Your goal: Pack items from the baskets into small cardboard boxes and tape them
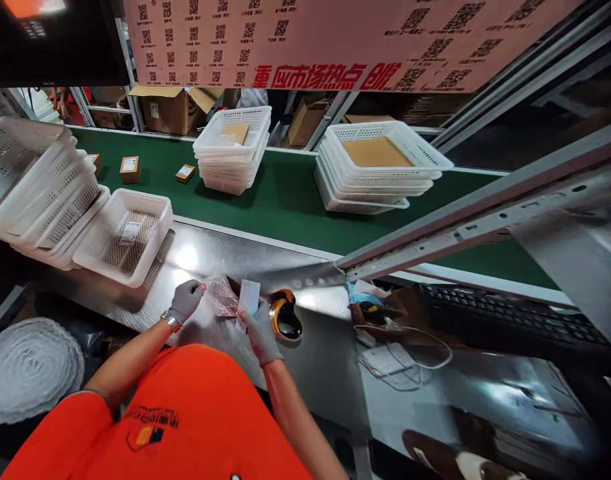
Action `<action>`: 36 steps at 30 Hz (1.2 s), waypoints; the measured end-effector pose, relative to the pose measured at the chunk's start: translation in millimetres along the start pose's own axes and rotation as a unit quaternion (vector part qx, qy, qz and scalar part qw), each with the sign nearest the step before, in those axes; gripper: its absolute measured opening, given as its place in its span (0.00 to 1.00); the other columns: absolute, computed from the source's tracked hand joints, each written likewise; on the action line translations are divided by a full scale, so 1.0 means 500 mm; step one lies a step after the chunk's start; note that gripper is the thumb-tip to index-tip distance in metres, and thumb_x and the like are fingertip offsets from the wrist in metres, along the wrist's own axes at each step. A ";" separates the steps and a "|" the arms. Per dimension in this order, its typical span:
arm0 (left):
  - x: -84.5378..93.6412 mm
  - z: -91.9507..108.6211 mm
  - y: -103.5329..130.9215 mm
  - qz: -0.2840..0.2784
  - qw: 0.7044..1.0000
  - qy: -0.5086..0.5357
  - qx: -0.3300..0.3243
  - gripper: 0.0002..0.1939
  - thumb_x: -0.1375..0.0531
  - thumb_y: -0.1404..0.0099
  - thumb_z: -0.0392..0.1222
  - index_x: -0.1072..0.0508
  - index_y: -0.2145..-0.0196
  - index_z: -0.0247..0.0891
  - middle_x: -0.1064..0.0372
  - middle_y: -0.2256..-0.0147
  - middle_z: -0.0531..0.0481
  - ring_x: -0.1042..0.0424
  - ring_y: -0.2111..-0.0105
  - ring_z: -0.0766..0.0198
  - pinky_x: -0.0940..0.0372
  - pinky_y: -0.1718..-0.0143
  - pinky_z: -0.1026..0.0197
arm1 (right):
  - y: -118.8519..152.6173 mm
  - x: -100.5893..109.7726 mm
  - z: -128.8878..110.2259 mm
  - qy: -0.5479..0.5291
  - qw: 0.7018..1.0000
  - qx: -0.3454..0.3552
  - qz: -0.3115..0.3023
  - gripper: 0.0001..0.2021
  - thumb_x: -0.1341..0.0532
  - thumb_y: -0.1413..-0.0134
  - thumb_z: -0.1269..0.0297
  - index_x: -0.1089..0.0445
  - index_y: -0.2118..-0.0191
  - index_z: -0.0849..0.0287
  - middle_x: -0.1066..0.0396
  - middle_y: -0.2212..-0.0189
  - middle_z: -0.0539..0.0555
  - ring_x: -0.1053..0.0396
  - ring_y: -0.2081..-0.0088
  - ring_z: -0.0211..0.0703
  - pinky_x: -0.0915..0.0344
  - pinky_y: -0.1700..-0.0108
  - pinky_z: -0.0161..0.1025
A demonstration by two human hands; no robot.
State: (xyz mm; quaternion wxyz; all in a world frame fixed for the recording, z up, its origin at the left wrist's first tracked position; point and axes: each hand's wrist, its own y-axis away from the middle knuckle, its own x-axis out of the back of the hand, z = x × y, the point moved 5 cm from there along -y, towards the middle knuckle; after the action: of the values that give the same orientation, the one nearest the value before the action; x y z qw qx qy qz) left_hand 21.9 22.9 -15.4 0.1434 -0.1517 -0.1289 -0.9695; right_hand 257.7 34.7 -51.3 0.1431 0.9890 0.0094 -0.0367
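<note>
My left hand point(185, 300), in a grey glove with a watch at the wrist, pinches the left edge of a clear bubble-wrap bag point(220, 295) over the steel bench point(245, 260). My right hand point(260, 331), also gloved, holds a small white paper slip point(248, 299) upright against the bag's right side. A black and yellow barcode scanner point(285, 317) lies on the bench just right of my right hand.
A white basket point(128, 233) with a label stands left of the hands, beside a tilted stack of baskets point(40, 187). Two basket stacks point(232, 150) point(375, 167) and small cartons point(130, 168) sit on the green conveyor point(285, 193). A keyboard point(505, 320) and cables point(400, 347) lie right; a foam roll point(28, 367) lower left.
</note>
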 end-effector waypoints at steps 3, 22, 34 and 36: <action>-0.003 0.019 -0.006 0.016 0.993 -0.099 -0.055 0.16 0.38 0.29 0.44 0.31 0.75 0.39 0.34 0.74 0.55 0.37 0.70 0.65 0.44 0.65 0.61 | 0.036 0.025 -0.052 0.177 0.971 0.157 0.019 0.29 0.31 0.47 0.56 0.31 0.40 0.54 0.24 0.49 0.58 0.25 0.51 0.53 0.26 0.49 0.49; -0.076 0.034 0.002 -0.051 0.928 -0.324 -0.177 0.10 0.38 0.23 0.39 0.20 0.63 0.38 0.21 0.62 0.45 0.25 0.62 0.59 0.37 0.61 0.60 | 0.069 0.047 -0.058 0.202 0.978 0.035 0.032 0.23 0.30 0.44 0.44 0.23 0.51 0.56 0.18 0.64 0.54 0.23 0.65 0.51 0.29 0.64 0.42; -0.089 0.043 0.015 -0.020 0.927 -0.274 -0.256 0.06 0.36 0.26 0.37 0.20 0.63 0.39 0.21 0.52 0.42 0.23 0.51 0.55 0.27 0.49 0.55 | 0.063 0.038 -0.057 0.217 0.971 0.073 0.067 0.30 0.25 0.53 0.44 0.22 0.47 0.56 0.16 0.60 0.58 0.19 0.58 0.57 0.26 0.56 0.47; -0.090 0.039 0.019 -0.021 0.927 -0.271 -0.257 0.05 0.35 0.27 0.36 0.20 0.63 0.38 0.21 0.51 0.41 0.22 0.50 0.55 0.26 0.48 0.54 | 0.056 0.040 -0.053 0.233 0.966 0.080 0.081 0.27 0.26 0.53 0.43 0.21 0.52 0.55 0.17 0.62 0.58 0.20 0.59 0.56 0.27 0.57 0.46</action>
State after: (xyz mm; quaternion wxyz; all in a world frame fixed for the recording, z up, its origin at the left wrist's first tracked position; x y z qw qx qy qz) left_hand 71.3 30.7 -10.5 0.0386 -0.4376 0.0880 -0.8940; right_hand 280.3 15.4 -19.4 0.0595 0.9760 -0.0402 0.2058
